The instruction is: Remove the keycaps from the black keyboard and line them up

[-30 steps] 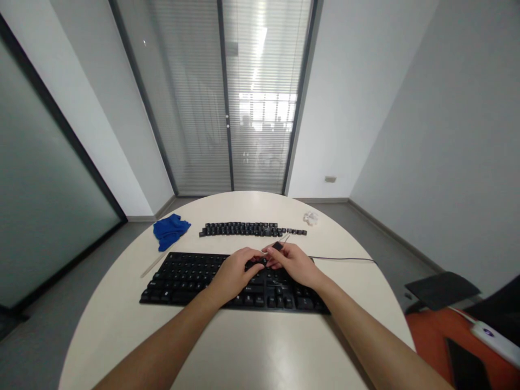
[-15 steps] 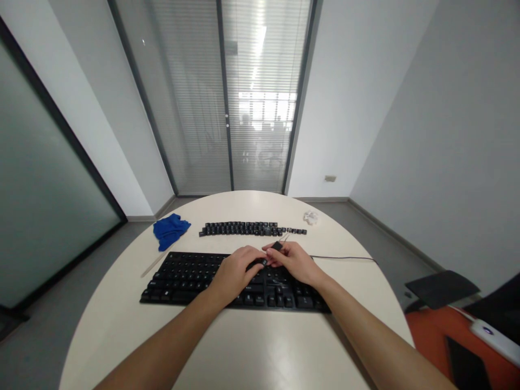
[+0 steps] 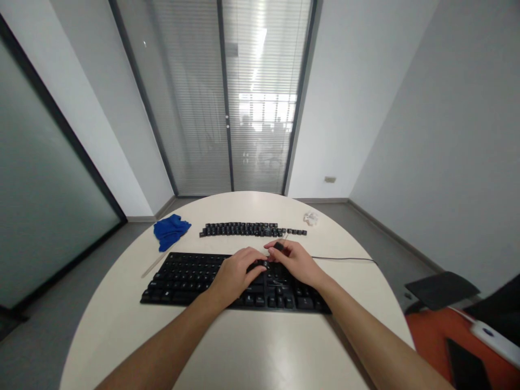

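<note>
A black keyboard (image 3: 184,277) lies on the round table under both hands. My right hand (image 3: 297,262) is closed around the black handle of a keycap puller (image 3: 278,246), whose thin wire prongs point away from me. My left hand (image 3: 235,273) rests over the keyboard's middle, thumb and index finger curled about a small black keycap (image 3: 266,264). Whether that keycap is lifted off the board is too small to tell. The fingertips of both hands nearly meet above the upper right part of the keyboard.
Loose black keycaps (image 3: 239,229) stand in rows behind the keyboard. A blue cloth (image 3: 171,232) lies at the left with a thin pale stick (image 3: 154,264) beside it. Crumpled white tissue (image 3: 311,218) sits back right. A cable (image 3: 345,258) runs to the table's right edge.
My right hand has shifted very slightly, and the puller's handle has turned a little within its fingers. My left hand stays almost in place at the keycap.
</note>
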Motion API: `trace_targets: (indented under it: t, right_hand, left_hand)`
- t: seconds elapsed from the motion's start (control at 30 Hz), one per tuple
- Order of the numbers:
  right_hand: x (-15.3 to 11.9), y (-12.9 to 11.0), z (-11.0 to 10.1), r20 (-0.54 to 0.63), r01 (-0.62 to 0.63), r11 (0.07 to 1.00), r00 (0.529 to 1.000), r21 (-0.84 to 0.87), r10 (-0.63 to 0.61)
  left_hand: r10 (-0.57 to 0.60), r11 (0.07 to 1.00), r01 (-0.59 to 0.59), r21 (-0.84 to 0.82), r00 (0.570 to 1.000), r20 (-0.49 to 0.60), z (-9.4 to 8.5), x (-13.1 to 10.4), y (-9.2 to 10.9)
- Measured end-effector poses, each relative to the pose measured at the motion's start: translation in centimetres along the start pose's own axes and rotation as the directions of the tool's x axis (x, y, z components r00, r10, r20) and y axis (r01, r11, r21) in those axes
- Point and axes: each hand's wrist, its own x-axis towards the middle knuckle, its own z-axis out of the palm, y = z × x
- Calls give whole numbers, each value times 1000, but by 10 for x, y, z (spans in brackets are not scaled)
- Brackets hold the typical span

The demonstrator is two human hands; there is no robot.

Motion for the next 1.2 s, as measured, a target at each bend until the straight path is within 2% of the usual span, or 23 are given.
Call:
trace_targets:
  t: [0.1, 0.17, 0.27, 0.37, 0.43, 0.63, 0.77, 0.83, 0.9, 1.0, 1.2]
  right_hand:
    - [-1, -2, -4, -71, 66, 990, 995, -121, -75]
    - [-3, -5, -5, -94, 148, 971, 981, -187, -168]
    - [-5, -10, -6, -8, 259, 929, 963, -265, -271]
    - [-6, -14, -6, 129, 300, 908, 953, -293, -274]
    - [-7, -15, -5, 173, 306, 900, 949, -309, -263]
    - [-6, -17, -5, 169, 293, 873, 955, -390, -245]
    - [-1, -9, -20, 20, 225, 849, 969, -478, -245]
    - [2, 2, -35, -88, 129, 815, 973, -565, -214]
    - [5, 15, -50, -141, 20, 747, 979, -664, -151]
    - [8, 31, -67, -147, -108, 621, 989, -776, -11]
    - [17, 39, -65, -182, -160, 549, 983, -820, 15]
  left_hand:
    - [-129, 987, 125, -96, 991, -32, 1, 2, -3]
    - [-209, 961, 197, -196, 977, -46, 2, 3, -6]
    - [-272, 917, 245, -314, 961, -46, 3, 4, -9]
    - [-294, 900, 264, -346, 955, -36, 2, 5, -8]
    - [-301, 897, 270, -351, 953, -35, 2, 5, -7]
    - [-297, 899, 268, -346, 954, -32, 2, 4, -6]
    - [-234, 936, 220, -275, 972, -19, 4, 2, -5]
    - [-169, 970, 168, -175, 986, 11, 4, 0, -3]
    - [-112, 990, 116, -82, 992, 52, 3, -2, -1]
    - [-86, 996, 89, -25, 993, 86, 3, -3, 1]
    - [-99, 995, 101, -18, 990, 104, 3, -4, 1]
